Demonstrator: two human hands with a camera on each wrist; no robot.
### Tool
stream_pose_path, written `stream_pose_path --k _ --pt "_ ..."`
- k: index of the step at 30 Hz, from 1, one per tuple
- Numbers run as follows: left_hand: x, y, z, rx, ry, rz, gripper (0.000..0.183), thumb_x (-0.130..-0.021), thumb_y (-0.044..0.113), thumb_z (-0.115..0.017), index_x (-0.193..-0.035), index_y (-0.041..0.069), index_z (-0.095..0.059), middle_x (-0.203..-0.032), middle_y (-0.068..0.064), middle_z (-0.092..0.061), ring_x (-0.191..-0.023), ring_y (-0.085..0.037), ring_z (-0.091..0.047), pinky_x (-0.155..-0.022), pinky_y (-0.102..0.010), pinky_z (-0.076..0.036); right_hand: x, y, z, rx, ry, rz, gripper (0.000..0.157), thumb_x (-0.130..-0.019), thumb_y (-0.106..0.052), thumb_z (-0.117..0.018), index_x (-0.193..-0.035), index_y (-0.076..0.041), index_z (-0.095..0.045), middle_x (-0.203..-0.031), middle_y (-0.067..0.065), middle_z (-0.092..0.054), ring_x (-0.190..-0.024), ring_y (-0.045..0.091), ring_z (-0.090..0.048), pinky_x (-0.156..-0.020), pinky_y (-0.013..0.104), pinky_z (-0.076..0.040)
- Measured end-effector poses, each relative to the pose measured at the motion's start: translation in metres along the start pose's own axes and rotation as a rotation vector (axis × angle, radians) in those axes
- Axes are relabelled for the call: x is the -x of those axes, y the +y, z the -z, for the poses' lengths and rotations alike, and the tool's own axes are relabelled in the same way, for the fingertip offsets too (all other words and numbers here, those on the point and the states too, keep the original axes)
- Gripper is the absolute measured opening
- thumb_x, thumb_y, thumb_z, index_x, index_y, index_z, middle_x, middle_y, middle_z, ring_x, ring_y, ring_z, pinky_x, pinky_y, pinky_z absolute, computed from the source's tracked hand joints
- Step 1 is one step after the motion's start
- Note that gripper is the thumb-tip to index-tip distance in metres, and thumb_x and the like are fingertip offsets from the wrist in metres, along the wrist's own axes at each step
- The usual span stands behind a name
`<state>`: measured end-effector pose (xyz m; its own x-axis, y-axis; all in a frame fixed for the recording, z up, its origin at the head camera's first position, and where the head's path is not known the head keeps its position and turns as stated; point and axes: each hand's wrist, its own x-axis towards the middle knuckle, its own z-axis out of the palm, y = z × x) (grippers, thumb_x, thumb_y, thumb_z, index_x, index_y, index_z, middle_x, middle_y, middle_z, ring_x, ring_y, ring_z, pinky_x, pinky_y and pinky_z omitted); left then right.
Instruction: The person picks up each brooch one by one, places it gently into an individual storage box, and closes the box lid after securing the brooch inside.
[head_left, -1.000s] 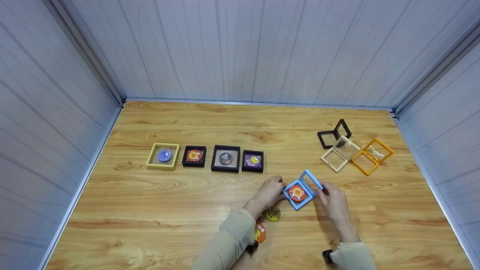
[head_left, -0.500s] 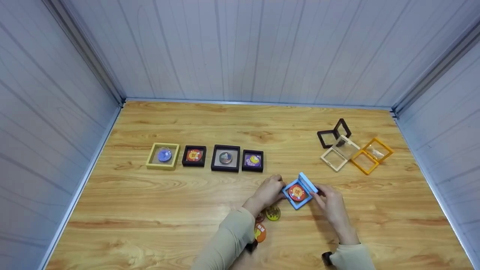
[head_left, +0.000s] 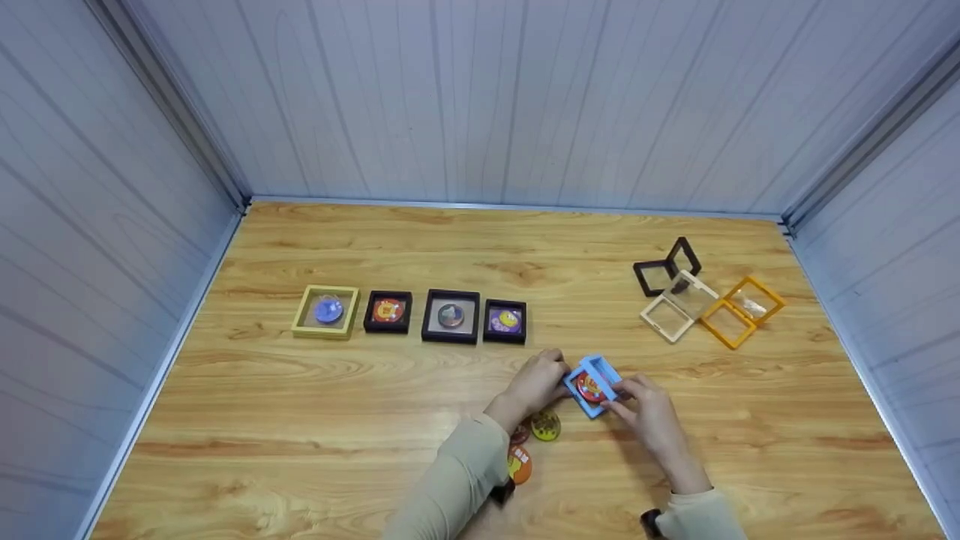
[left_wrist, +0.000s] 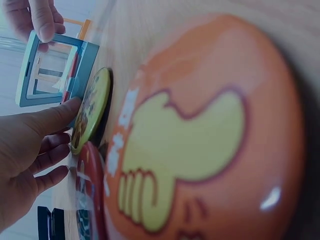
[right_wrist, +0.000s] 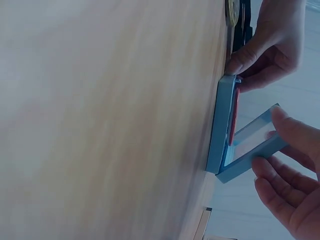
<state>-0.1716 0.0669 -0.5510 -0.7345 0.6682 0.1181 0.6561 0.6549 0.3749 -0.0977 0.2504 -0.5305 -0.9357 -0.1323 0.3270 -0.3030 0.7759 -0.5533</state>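
A light blue hinged display case [head_left: 591, 412] stands on the table with its lid [right_wrist: 250, 159] half lowered. A round red-orange badge [head_left: 589, 387] lies in its base. My left hand [head_left: 534, 385] holds the left corner of the base between thumb and fingers. On the other side, my right hand [head_left: 655, 420] pinches the edge of the lid. Close to my left wrist lie a yellow badge [head_left: 545, 425], a dark red badge [head_left: 520, 433] partly hidden by the arm, and an orange badge [left_wrist: 210, 135] with a yellow figure, large in the left wrist view.
Behind the hands on the left, a yellow case [head_left: 300, 332] and several dark cases [head_left: 451, 339] stand in a row, each with a badge. At right back lie open black [head_left: 646, 279], cream [head_left: 670, 336] and orange [head_left: 724, 339] cases. Panels wall the table.
My right hand has swung the blue case's lid from nearly upright down over the base, moving left with it. The left hand keeps its hold on the base.
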Motion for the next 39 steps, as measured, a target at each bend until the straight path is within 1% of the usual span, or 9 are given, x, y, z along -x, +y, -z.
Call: stream_pose_path --k 6,10,13,17,20,21,28,35,39 --pt "-0.001 0.0 -0.002 -0.001 0.002 0.002 0.028 -0.078 0.033 -0.064 -0.091 0.009 -0.068 -0.086 -0.001 -0.052 -0.08 -0.014 -0.051 -0.073 -0.023 -0.042 0.0 -0.004 -0.001 0.043 -0.061 -0.015 0.021 -0.062 -0.003 -0.077 -0.079 -0.004 -0.065 -0.08 0.003 -0.055 -0.071 0.016 -0.057 -0.062 0.032 -0.048" --pt "-0.001 -0.001 -0.002 0.012 0.01 0.001 0.027 -0.078 0.031 -0.065 -0.09 0.007 -0.068 -0.086 -0.001 -0.052 -0.08 -0.014 -0.051 -0.074 -0.025 -0.042 -0.001 -0.007 -0.003 0.084 -0.115 0.001 0.021 -0.061 -0.001 -0.077 -0.077 -0.004 -0.064 -0.081 0.003 -0.054 -0.071 0.018 -0.057 -0.061 0.033 -0.048" --pt "0.0 -0.001 -0.001 0.035 0.017 -0.009 0.027 -0.079 0.03 -0.065 -0.091 0.006 -0.068 -0.086 -0.002 -0.053 -0.08 -0.015 -0.051 -0.074 -0.026 -0.043 -0.002 -0.009 -0.004 0.119 -0.161 0.007 0.019 -0.062 -0.001 -0.076 -0.076 -0.005 -0.064 -0.082 0.004 -0.054 -0.072 0.019 -0.057 -0.063 0.034 -0.048" --pt "-0.001 -0.006 -0.006 0.048 0.047 -0.04 0.028 -0.079 0.034 -0.064 -0.089 0.008 -0.068 -0.083 -0.001 -0.051 -0.077 -0.013 -0.05 -0.071 -0.025 -0.042 -0.003 -0.01 -0.006 0.158 -0.205 0.017 0.017 -0.063 -0.002 -0.076 -0.075 -0.005 -0.064 -0.083 0.005 -0.055 -0.073 0.021 -0.056 -0.063 0.035 -0.048" --pt "-0.001 -0.006 -0.006 0.041 0.056 -0.042 0.027 -0.079 0.034 -0.064 -0.087 0.009 -0.069 -0.081 0.0 -0.051 -0.076 -0.013 -0.051 -0.069 -0.026 -0.043 -0.004 -0.011 -0.006 0.174 -0.223 0.037 0.015 -0.065 -0.003 -0.075 -0.074 -0.005 -0.064 -0.084 0.005 -0.055 -0.072 0.021 -0.056 -0.062 0.035 -0.048" --pt "0.001 -0.002 0.0 0.041 0.039 -0.026 0.025 -0.079 0.031 -0.065 -0.088 0.008 -0.069 -0.082 0.0 -0.052 -0.076 -0.013 -0.051 -0.069 -0.026 -0.043 -0.004 -0.011 -0.007 0.176 -0.226 0.045 0.014 -0.065 -0.003 -0.075 -0.074 -0.006 -0.064 -0.085 0.005 -0.056 -0.072 0.021 -0.056 -0.061 0.035 -0.048" --pt "0.0 0.001 0.001 0.005 -0.005 0.012 0.024 -0.079 0.031 -0.065 -0.09 0.01 -0.069 -0.085 0.0 -0.052 -0.08 -0.013 -0.051 -0.073 -0.023 -0.042 -0.005 -0.01 -0.006 0.163 -0.254 0.079 0.013 -0.066 -0.002 -0.073 -0.075 -0.006 -0.065 -0.085 0.005 -0.055 -0.074 0.021 -0.056 -0.063 0.036 -0.048" --pt "0.0 0.0 0.0 -0.035 -0.002 -0.003 0.028 -0.08 0.032 -0.063 -0.095 0.009 -0.066 -0.088 -0.001 -0.052 -0.083 -0.015 -0.051 -0.075 -0.026 -0.043 -0.005 -0.009 -0.006 0.186 -0.263 0.118 0.015 -0.065 -0.002 -0.074 -0.076 -0.007 -0.065 -0.084 0.004 -0.055 -0.072 0.021 -0.056 -0.061 0.036 -0.048" --pt "0.001 0.001 0.001 -0.045 0.012 -0.015 0.027 -0.081 0.029 -0.063 -0.099 0.009 -0.063 -0.092 -0.002 -0.052 -0.087 -0.015 -0.051 -0.077 -0.026 -0.042 -0.007 -0.009 -0.003 0.195 -0.306 0.106 0.015 -0.068 -0.005 -0.073 -0.08 -0.006 -0.065 -0.088 0.007 -0.057 -0.075 0.022 -0.058 -0.063 0.036 -0.048"
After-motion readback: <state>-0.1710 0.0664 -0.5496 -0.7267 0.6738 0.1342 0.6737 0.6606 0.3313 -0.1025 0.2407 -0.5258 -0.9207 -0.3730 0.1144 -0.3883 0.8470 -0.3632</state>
